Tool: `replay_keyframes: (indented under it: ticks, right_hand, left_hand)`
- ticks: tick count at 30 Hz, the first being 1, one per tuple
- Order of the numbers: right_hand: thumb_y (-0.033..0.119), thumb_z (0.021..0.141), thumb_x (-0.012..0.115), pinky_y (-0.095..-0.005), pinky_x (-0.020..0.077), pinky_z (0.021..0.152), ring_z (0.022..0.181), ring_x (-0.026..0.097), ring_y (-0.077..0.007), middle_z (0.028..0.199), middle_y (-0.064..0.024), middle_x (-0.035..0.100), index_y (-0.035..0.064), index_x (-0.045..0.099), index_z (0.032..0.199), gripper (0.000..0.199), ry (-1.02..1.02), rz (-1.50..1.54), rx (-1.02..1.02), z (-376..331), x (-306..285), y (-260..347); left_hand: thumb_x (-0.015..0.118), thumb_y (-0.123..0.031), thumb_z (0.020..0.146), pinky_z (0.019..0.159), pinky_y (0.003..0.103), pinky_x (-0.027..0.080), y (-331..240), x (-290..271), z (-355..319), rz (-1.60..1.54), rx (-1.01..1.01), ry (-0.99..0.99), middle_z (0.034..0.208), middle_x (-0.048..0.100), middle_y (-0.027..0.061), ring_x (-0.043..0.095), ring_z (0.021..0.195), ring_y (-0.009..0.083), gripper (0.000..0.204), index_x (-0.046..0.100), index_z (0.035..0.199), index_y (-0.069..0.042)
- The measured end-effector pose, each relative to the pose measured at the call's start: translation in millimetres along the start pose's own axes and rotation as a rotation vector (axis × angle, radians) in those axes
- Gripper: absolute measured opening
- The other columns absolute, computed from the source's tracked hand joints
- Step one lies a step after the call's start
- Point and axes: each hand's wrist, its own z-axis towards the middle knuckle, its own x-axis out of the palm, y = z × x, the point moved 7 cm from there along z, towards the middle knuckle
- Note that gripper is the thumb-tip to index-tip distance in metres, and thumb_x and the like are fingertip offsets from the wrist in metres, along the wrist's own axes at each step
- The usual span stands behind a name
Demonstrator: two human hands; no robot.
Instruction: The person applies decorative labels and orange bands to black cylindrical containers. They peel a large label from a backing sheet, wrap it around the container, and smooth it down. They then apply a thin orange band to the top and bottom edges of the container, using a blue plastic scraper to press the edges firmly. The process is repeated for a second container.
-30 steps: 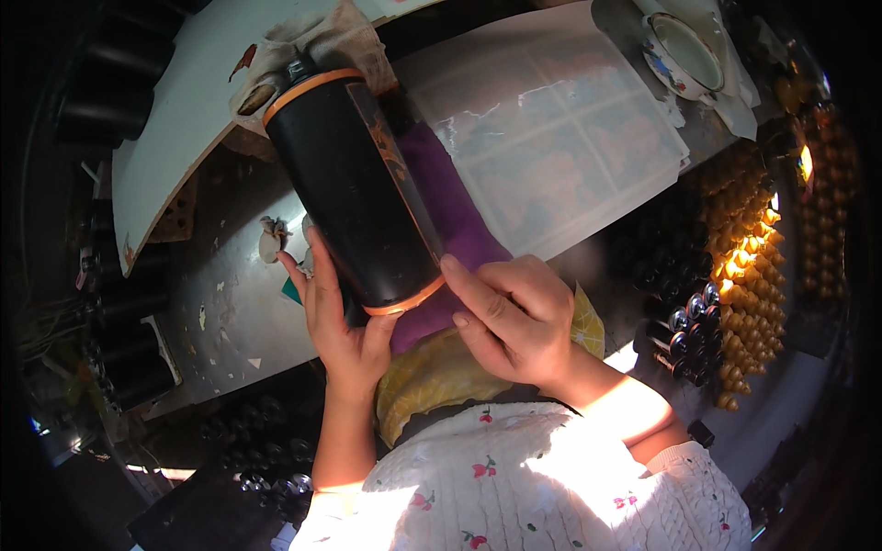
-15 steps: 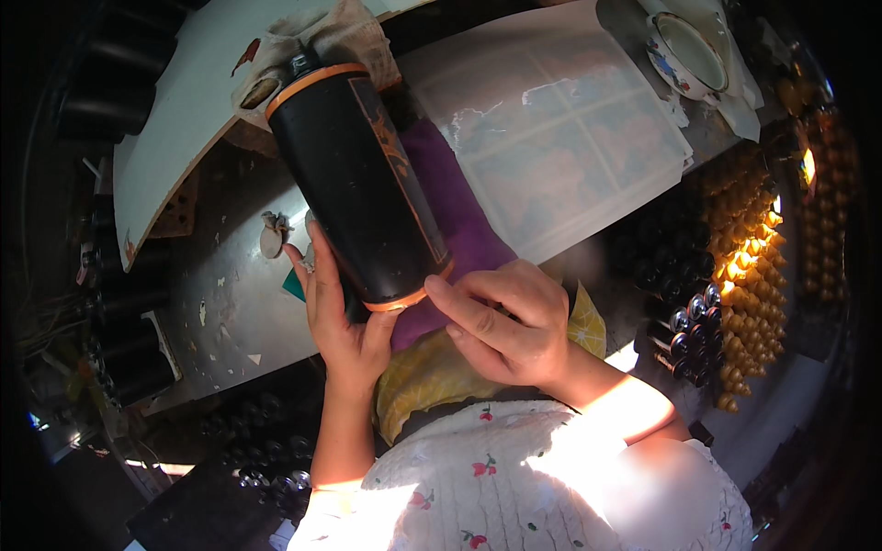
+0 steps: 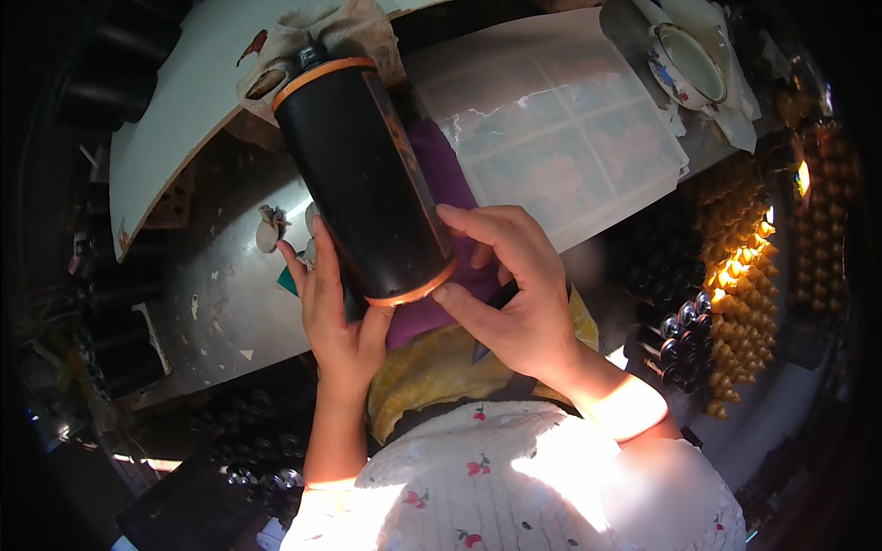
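Worktable: a metal top point(image 3: 230, 303) carries a white board point(image 3: 184, 101) at its far left edge and a clear plastic sheet point(image 3: 570, 138) toward the far right corner.
Cylinder: a tall black cylinder with orange rims point(image 3: 363, 174) lies tilted over a purple cloth point(image 3: 450, 184), its lower end near the table's near edge.
Risk: the smooth cylinder seems liable to slip or roll leftward, since only an open palm props it.
Risk two: the dark pointed tool could scratch its surface.
Left hand point(image 3: 335, 312): fingers spread flat, cupping the cylinder's lower rim.
Right hand point(image 3: 519, 294): fingers curled, thumb at the rim, grasping a slim dark tool point(image 3: 491, 321).
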Motion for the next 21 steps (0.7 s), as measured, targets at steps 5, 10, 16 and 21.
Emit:
replay_keyframes:
  ticks: [5, 10, 16, 21]
  right_hand:
    - [0.001, 0.072, 0.081, -0.0309, 0.0502, 0.074, 0.081, 0.056, -0.0183, 0.109, -0.0082, 0.062, 0.0071, 0.064, 0.129, 0.060, 0.012, 0.048, 0.030, 1, -1, -3]
    - [0.002, 0.073, 0.082, -0.0300, 0.0485, 0.076, 0.081, 0.053, -0.0177, 0.107, -0.0063, 0.060, 0.0062, 0.063, 0.129, 0.059, 0.036, 0.081, 0.092, 2, -1, -5]
    - [0.002, 0.074, 0.082, -0.0277, 0.0458, 0.071, 0.082, 0.052, -0.0142, 0.106, -0.0047, 0.058, 0.0058, 0.064, 0.116, 0.046, -0.017, 0.109, 0.126, 0, 0, -1]
    - [0.002, 0.079, 0.080, -0.0240, 0.0402, 0.063, 0.079, 0.052, -0.0117, 0.105, -0.0048, 0.057, 0.0071, 0.065, 0.097, 0.024, -0.027, 0.187, 0.036, -9, 4, -5]
  left_hand:
    - [0.074, -0.027, 0.089, 0.123, 0.061, 0.004, -3, -1, 1, 0.020, 0.020, -0.002, 0.148, 0.052, 0.0236, 0.054, 0.134, 0.0365, 0.085, 0.031, 0.153, 0.010]
    - [0.075, -0.028, 0.089, 0.123, 0.061, 0.005, -9, -2, 4, 0.029, 0.033, -0.010, 0.142, 0.058, 0.0226, 0.057, 0.130, 0.0359, 0.086, 0.033, 0.153, 0.010]
    - [0.078, -0.029, 0.086, 0.122, 0.064, 0.006, -18, -7, 6, 0.117, 0.029, -0.044, 0.113, 0.066, 0.0148, 0.064, 0.106, 0.0312, 0.085, 0.039, 0.152, 0.005]
    - [0.082, -0.031, 0.081, 0.120, 0.068, 0.008, -33, -15, 9, 0.330, 0.084, -0.060, 0.082, 0.057, 0.0052, 0.058, 0.080, 0.0248, 0.082, 0.048, 0.149, 0.001]
